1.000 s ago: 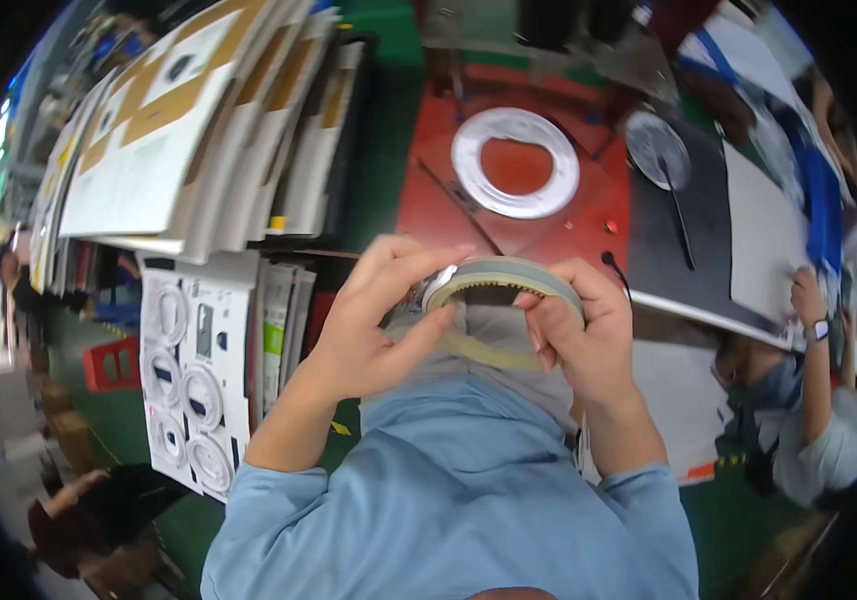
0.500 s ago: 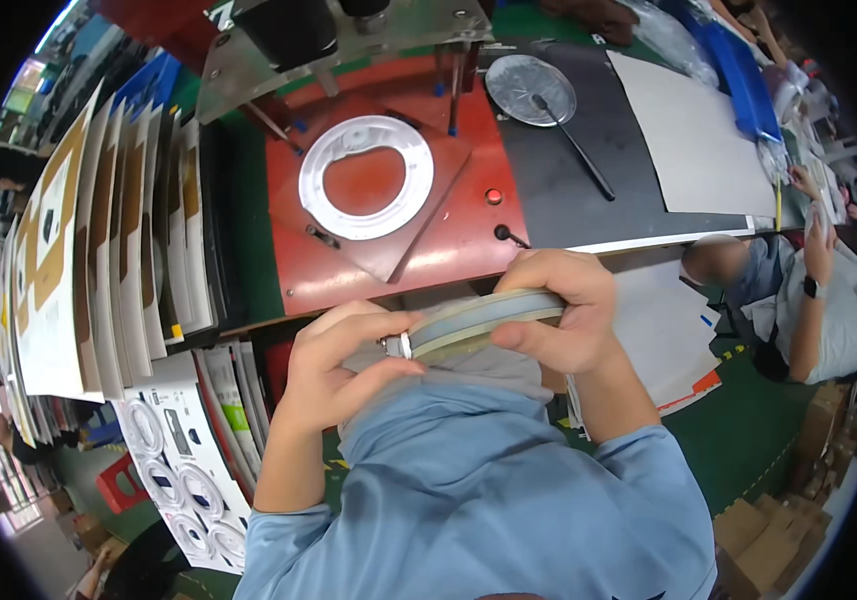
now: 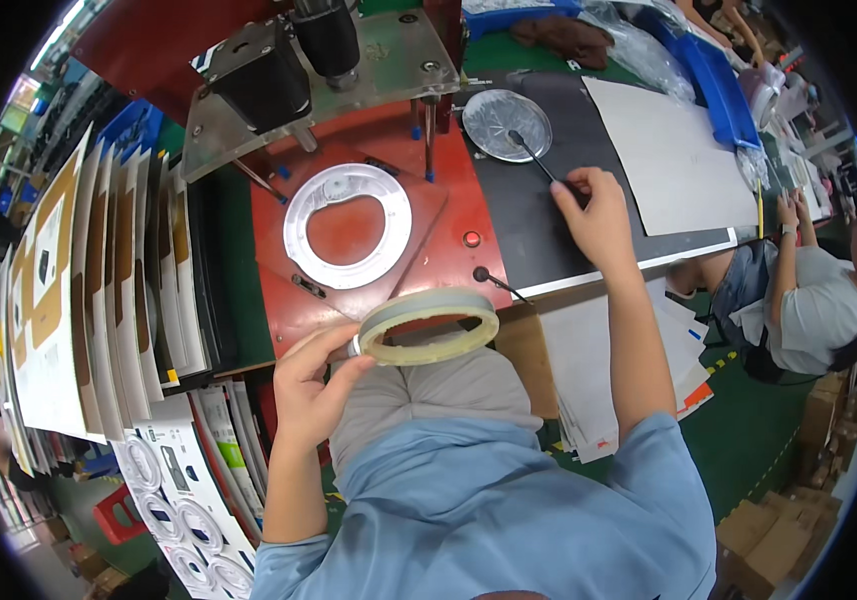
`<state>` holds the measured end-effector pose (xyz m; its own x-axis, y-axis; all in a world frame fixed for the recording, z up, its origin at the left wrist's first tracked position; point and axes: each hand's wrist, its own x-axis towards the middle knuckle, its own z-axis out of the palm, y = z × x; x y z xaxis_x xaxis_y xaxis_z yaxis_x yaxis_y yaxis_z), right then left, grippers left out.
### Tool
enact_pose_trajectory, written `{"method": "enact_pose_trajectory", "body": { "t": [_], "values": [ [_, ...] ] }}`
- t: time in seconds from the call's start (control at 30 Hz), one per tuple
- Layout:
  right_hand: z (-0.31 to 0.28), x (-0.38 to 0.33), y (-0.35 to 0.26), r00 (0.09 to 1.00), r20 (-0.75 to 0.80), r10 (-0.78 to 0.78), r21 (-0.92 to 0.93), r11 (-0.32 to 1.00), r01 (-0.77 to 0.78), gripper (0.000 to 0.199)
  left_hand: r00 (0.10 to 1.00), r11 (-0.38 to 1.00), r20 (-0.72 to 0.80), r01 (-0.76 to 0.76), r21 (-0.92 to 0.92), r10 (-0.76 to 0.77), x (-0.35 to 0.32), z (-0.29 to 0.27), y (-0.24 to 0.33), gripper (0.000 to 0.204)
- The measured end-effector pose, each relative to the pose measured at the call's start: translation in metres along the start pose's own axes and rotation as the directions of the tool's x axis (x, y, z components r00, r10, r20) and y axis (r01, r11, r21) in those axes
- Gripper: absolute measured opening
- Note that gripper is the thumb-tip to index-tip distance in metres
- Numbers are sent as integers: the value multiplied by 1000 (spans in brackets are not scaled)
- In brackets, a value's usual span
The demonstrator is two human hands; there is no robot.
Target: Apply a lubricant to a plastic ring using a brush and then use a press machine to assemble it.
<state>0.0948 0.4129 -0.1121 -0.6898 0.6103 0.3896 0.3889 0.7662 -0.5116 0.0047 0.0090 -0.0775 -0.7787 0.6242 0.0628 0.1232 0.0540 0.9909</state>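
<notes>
Over my lap, my left hand (image 3: pixel 314 385) is clamped on the rim of a pale ring (image 3: pixel 430 326), holding it level just off the near edge of the counter (image 3: pixel 589 245). My right hand (image 3: pixel 599 215) is stretched well away, fingers closed around the handle of a thin black brush (image 3: pixel 539 160) whose tip rests in a shallow silver dish (image 3: pixel 494 118). Between them, a white ring plate (image 3: pixel 347 226) lies on the red fixture (image 3: pixel 449 240). Printed cards (image 3: pixel 99 290) stand racked to my left.
</notes>
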Motion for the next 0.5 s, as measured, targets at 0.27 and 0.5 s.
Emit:
{"method": "enact_pose_trajectory", "body": {
  "t": [0.27, 0.5],
  "values": [
    [2, 30, -11, 995, -83, 49, 140, 989, -37, 20, 997, 997, 40, 69, -42, -67, -2, -3, -7, 38],
    [13, 70, -11, 996, -89, -3, 112, 994, 13, 20, 994, 989, 55, 95, -115, -90, -3, -2, -10, 38]
  ]
}}
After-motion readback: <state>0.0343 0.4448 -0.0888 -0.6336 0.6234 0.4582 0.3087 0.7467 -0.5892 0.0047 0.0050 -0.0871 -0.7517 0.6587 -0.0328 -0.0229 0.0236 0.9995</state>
